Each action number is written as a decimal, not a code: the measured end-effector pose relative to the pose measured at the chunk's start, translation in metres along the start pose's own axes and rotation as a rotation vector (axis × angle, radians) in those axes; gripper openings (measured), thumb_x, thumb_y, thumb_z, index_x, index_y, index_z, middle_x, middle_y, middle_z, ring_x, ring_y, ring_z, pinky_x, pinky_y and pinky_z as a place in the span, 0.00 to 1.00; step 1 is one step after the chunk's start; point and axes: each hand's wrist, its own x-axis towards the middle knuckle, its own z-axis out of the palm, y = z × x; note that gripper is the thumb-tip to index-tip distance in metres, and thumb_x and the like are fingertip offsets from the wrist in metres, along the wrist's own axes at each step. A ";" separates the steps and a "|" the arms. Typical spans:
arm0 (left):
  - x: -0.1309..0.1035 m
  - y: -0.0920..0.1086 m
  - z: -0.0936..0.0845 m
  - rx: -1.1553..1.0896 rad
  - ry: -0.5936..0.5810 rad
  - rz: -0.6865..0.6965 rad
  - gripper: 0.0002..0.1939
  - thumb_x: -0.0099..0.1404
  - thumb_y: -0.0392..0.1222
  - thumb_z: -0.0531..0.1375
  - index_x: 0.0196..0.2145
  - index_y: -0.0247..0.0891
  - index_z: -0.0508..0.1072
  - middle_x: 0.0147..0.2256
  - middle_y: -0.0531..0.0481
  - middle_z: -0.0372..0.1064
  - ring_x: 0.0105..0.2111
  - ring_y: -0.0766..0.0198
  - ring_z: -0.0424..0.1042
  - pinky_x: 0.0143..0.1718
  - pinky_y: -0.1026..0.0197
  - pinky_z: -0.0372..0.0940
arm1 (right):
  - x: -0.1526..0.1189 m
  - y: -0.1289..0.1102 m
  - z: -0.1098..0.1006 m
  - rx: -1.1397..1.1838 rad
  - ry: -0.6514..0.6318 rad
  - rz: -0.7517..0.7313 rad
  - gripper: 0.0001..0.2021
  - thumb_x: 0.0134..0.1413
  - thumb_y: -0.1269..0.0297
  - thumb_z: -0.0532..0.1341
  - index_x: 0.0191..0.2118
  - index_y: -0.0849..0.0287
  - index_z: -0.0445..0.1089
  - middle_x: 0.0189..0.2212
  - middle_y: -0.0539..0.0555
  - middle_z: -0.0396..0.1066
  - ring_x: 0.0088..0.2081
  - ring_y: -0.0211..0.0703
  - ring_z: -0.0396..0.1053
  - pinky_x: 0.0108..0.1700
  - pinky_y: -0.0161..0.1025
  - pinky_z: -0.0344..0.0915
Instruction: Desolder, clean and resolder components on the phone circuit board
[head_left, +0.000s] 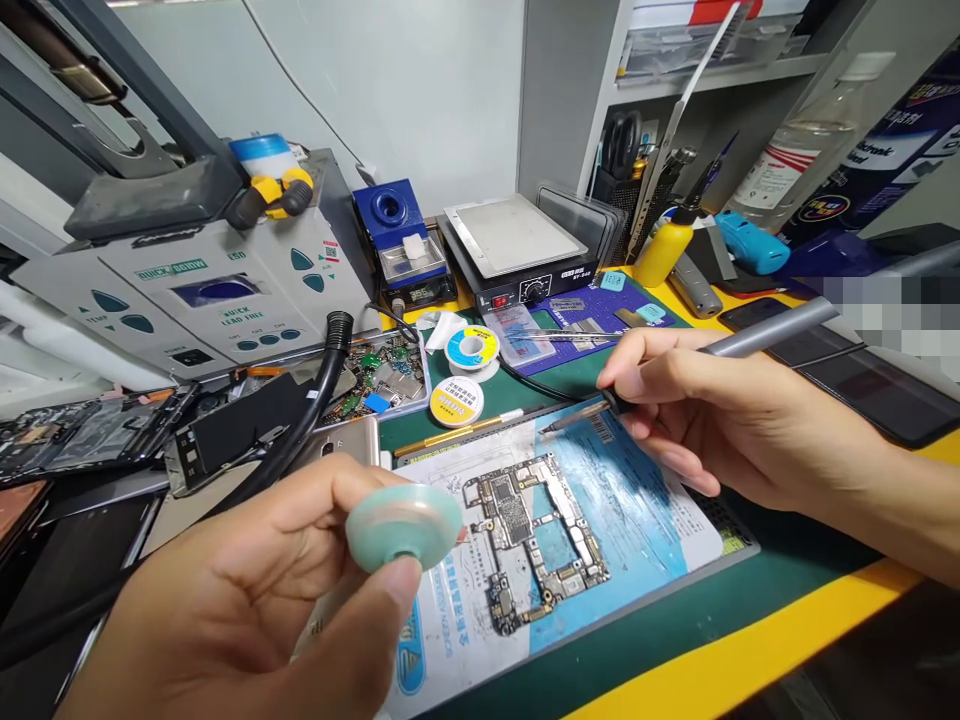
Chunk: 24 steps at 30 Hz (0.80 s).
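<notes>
My left hand [255, 590] is raised at the lower left, its thumb and fingers closed on a pale green disc-shaped piece [405, 515] with a short stub. What lies behind the disc is partly hidden. A soldering iron [772, 328] with a grey handle rests in my right hand [697, 400], held like a pen. Its metal tip [574, 418] points left, above the far edge of the mat and apart from the board. Below, between my hands, a phone logic board [559, 580] lies flat on a blue and white printed sheet [645, 550].
Solder spool [474, 347] and yellow-white round tin [456, 401] stand behind the sheet. Further back are a hot-air station [217, 290], a soldering station [405, 250] and a heating plate [517, 240]. A black hose [300, 420] runs along the left. Phones [870, 390] lie at right.
</notes>
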 end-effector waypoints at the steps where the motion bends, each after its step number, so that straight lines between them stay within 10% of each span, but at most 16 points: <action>1: -0.001 0.000 0.002 -0.003 0.011 -0.013 0.15 0.52 0.56 0.71 0.33 0.45 0.79 0.16 0.56 0.66 0.18 0.71 0.63 0.20 0.71 0.59 | 0.000 0.000 0.000 -0.001 -0.001 0.001 0.07 0.37 0.66 0.74 0.22 0.58 0.76 0.15 0.47 0.71 0.08 0.30 0.59 0.06 0.25 0.56; 18: 0.000 0.012 -0.004 0.093 -0.001 -0.055 0.22 0.50 0.62 0.73 0.33 0.43 0.81 0.14 0.56 0.64 0.16 0.74 0.56 0.18 0.73 0.49 | -0.003 0.001 -0.003 -0.066 0.048 0.001 0.05 0.38 0.65 0.75 0.23 0.55 0.80 0.15 0.49 0.70 0.09 0.32 0.59 0.07 0.26 0.56; 24: -0.003 0.019 0.005 -0.369 -0.165 -0.165 0.16 0.47 0.52 0.76 0.28 0.41 0.79 0.18 0.59 0.67 0.18 0.76 0.61 0.20 0.75 0.56 | -0.003 0.000 -0.001 -0.133 0.082 -0.021 0.06 0.35 0.62 0.75 0.20 0.53 0.79 0.10 0.47 0.62 0.09 0.34 0.57 0.07 0.29 0.57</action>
